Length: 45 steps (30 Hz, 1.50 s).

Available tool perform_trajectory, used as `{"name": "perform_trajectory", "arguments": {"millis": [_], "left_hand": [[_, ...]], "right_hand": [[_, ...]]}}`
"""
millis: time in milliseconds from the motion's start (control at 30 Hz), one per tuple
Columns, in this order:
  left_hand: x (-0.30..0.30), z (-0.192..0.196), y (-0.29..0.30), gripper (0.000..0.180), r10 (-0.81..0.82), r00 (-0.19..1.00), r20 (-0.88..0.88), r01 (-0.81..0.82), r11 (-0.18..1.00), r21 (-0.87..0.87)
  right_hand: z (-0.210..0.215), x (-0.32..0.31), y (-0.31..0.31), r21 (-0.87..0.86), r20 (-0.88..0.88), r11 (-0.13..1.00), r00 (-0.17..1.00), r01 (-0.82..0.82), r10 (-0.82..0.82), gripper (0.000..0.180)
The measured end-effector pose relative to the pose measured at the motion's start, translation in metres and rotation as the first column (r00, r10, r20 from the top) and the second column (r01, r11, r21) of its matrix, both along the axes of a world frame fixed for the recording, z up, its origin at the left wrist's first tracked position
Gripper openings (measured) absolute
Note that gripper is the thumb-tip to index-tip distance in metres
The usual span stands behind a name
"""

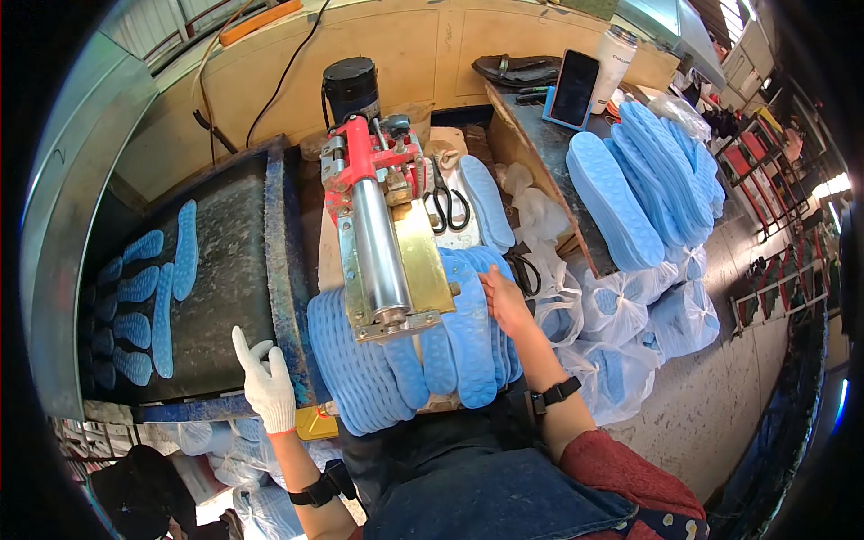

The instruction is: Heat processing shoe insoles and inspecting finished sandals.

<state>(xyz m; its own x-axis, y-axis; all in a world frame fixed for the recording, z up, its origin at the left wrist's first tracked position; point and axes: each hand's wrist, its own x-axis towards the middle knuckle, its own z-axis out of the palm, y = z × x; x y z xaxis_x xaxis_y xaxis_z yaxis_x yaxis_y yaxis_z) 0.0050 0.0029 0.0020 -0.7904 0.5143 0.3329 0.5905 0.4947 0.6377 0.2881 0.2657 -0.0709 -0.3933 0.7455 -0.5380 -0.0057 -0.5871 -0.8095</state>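
My left hand (pixel 269 385), in a white knit glove, hovers by the near right edge of a dark conveyor belt (pixel 225 261). Its index finger is stretched out, the other fingers are partly bent, and nothing is in it. My bare right hand (pixel 507 301) has its fingertips closed on the right edge of a blue shoe insole (pixel 473 346) with a bumpy surface. That insole lies over a row of others in front of me. To its left, a thick stack of blue insoles (pixel 351 369) leans beneath the metal roller (pixel 378 252) of a red machine (pixel 360 148).
Several insoles (pixel 163 319) lie on the belt. Scissors (pixel 441 200) rest beside the machine. On the right table are insole stacks (pixel 616 202), a phone (pixel 574 88) on a stand and a white tumbler (pixel 614 67). Plastic bags of insoles (pixel 612 378) sit below it.
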Motion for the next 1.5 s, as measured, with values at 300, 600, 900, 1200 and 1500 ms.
{"name": "perform_trajectory", "arguments": {"millis": [300,600,900,1200,1500], "left_hand": [[0.004,0.007,0.004,0.075,0.026,0.996,0.084,-0.027,0.999,0.021],[0.003,0.009,0.007,0.078,0.032,0.996,0.085,-0.035,0.999,0.036],[-0.004,-0.006,-0.011,0.076,0.071,0.995,0.074,-0.069,0.997,-0.03],[0.0,0.002,0.004,0.073,0.038,0.999,0.037,-0.038,0.999,-0.007],[0.002,0.001,0.003,0.074,0.037,0.999,0.035,-0.036,0.999,-0.004]], "right_hand": [[0.001,0.001,0.0,0.028,-0.022,0.999,1.0,-0.021,0.021,0.064],[0.004,0.008,0.003,0.324,0.206,0.936,0.976,-0.14,0.075,0.05],[0.27,-0.007,-0.094,0.992,0.115,-0.086,0.959,-0.096,0.26,0.006],[0.332,0.004,-0.101,0.94,0.076,-0.324,0.858,0.108,0.507,0.006],[0.343,0.016,-0.078,0.913,0.135,-0.357,0.678,0.199,0.722,0.006]]}}
